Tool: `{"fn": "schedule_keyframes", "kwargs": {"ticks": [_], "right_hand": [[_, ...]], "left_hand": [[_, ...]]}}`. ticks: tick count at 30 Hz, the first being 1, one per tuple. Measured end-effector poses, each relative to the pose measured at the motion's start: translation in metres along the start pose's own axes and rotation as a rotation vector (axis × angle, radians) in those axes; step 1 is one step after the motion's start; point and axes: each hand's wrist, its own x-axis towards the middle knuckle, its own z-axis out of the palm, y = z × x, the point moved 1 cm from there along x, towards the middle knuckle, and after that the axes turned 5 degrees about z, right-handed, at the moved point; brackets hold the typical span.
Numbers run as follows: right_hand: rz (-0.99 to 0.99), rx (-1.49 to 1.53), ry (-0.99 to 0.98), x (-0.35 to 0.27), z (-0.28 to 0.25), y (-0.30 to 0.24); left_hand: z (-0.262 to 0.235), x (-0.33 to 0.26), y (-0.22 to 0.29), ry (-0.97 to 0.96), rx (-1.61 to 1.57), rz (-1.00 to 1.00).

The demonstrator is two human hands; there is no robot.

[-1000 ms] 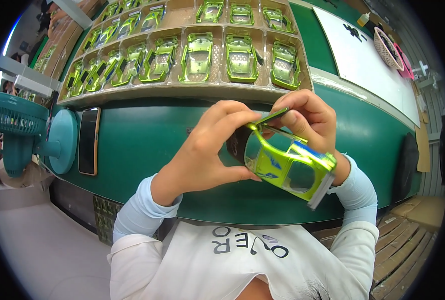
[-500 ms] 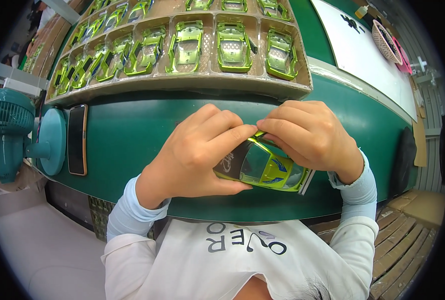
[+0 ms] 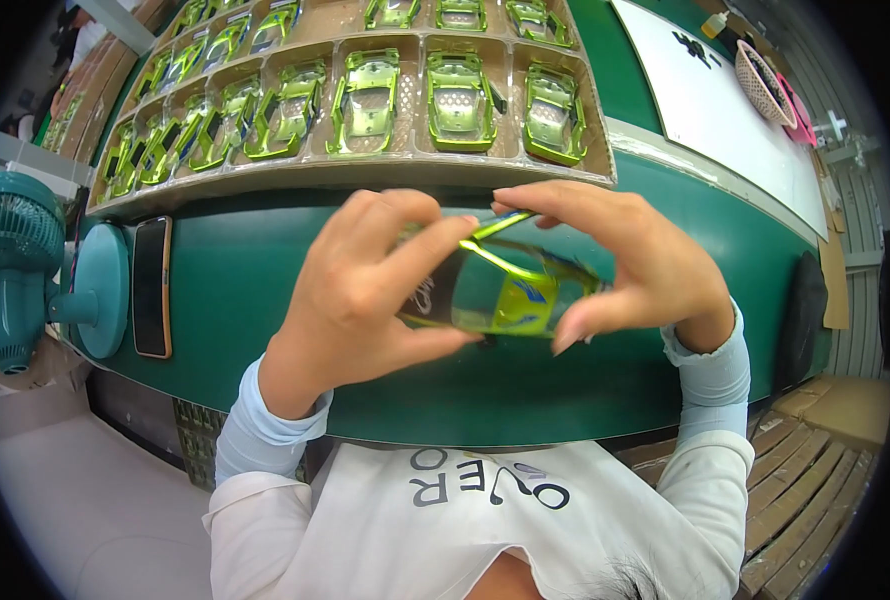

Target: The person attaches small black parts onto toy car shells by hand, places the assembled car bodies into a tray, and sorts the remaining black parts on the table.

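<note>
Since the earlier frames the lime-green toy car shell (image 3: 510, 290) has been turned from tilted to nearly level and lifted toward the frame's centre. The left hand (image 3: 365, 290) and right hand (image 3: 625, 265) pinch its two ends, fingers curled closed, thumbs beneath (leaving its middle bare). Matching car shells sit one per compartment in the cardboard tray (image 3: 365, 175) across the top of the frame.

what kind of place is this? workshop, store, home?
Most likely a small toy assembly or packing workbench. A cardboard tray holds rows of identical green car shells, both hands hold one more green car shell over a green worktable, with a desk fan beside it.
</note>
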Motion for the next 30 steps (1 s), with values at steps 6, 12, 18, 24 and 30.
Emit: {"fn": "schedule_keyframes", "kwargs": {"ticks": [6, 12, 18, 24, 30], "right_hand": [[0.106, -0.31, 0.219, 0.0, 0.018, -0.004], [-0.108, -0.537, 0.422, 0.002, 0.033, -0.015], [0.102, -0.351, 0.077, -0.026, -0.014, -0.008], [0.485, -0.426, -0.406, -0.058, 0.005, 0.021], [0.104, -0.496, 0.096, -0.058, 0.04, 0.027]], "left_hand": [[0.009, 0.001, -0.005, 0.276, 0.04, -0.133], [0.035, -0.004, 0.006, 0.29, -1.726, -0.622], [0.031, -0.009, -0.007, 0.436, -1.677, -0.769], [0.021, -0.007, -0.004, 0.357, -1.762, -0.662], [0.022, -0.007, -0.01, 0.384, -1.735, -0.712]]}}
